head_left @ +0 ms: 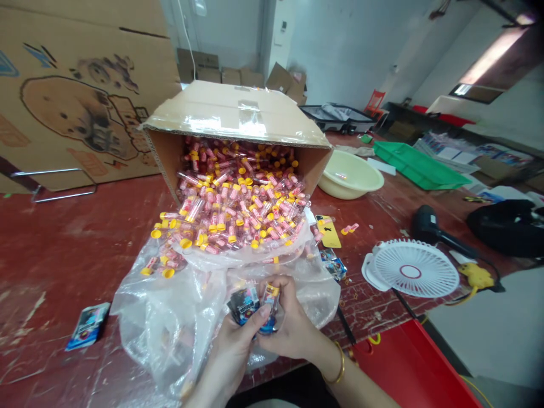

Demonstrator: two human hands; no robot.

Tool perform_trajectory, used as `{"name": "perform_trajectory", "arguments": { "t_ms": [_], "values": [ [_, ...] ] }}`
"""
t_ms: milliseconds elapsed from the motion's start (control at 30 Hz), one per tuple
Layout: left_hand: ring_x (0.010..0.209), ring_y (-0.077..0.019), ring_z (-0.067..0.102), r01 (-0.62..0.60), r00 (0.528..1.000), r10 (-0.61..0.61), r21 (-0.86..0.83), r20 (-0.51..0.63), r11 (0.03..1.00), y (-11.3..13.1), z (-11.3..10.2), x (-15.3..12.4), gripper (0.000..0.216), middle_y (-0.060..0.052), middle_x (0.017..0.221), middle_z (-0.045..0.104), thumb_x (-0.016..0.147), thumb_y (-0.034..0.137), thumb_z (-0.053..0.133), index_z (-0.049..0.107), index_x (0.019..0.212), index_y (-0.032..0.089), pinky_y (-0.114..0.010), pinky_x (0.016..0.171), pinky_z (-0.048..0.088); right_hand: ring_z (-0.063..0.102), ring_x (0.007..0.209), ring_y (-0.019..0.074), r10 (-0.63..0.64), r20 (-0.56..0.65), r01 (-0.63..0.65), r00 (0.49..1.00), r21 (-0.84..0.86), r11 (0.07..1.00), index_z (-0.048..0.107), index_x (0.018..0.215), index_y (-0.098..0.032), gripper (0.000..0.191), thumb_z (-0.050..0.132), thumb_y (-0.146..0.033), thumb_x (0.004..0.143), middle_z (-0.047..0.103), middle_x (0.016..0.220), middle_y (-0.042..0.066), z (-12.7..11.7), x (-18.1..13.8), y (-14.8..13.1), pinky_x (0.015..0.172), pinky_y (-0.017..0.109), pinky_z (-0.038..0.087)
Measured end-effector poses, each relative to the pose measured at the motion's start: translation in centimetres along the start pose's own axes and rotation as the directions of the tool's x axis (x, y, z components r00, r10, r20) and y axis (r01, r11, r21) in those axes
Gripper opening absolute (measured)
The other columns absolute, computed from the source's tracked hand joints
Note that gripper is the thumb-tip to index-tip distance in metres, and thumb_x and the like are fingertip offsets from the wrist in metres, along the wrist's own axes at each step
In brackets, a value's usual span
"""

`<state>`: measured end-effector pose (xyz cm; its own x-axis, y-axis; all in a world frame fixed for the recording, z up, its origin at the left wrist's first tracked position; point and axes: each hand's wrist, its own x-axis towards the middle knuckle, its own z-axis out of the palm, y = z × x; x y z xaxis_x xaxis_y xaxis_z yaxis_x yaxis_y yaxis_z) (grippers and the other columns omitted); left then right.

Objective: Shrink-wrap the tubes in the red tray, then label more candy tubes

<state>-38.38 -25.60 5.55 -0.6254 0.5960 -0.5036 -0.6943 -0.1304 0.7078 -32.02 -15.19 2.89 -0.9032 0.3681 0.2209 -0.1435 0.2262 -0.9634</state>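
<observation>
My left hand [238,340] is closed on a small stack of black-and-blue printed cards [245,305], which fan out slightly. Its thumb reaches over toward a clear tube with a yellow end [271,293], and something blue shows in the tube's lower part. Around that tube curl the fingers of my right hand [293,323], its wrist wearing a gold bangle [340,362]. Just beyond both hands, a heap of clear tubes with yellow caps and pink contents [238,209] spills from a cardboard box [242,113] lying on its side. Plastic wrap [170,311] lies beneath.
A stack of blue cards [88,326] lies at left, more blue packets [334,264] at right. Near them are a yellow phone [328,232], a white fan [411,271], a black hairdryer-like tool [427,224], a cream basin [351,175] and a green tray [419,164].
</observation>
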Motion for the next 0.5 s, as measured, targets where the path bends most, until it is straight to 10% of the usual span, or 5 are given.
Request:
{"name": "perform_trajectory", "arguments": {
  "t_ms": [500],
  "values": [
    [0.087, -0.0269, 0.069, 0.002, 1.000, -0.002, 0.078, 0.000, 0.997, -0.46, -0.69, 0.67, 0.044, -0.009, 0.087, 0.076, 0.056, 0.037, 0.084, 0.073, 0.092, 0.014, -0.036, 0.086, 0.050, 0.051, 0.084, 0.0146, -0.011, -0.004, 0.011, 1.000, 0.023, 1.000, 0.026, 0.104, -0.028, 0.066, 0.061, 0.000, 0.055, 0.043, 0.097, -0.001, 0.00, 0.13, -0.22, 0.073, 0.028, 0.047]
  ]
}}
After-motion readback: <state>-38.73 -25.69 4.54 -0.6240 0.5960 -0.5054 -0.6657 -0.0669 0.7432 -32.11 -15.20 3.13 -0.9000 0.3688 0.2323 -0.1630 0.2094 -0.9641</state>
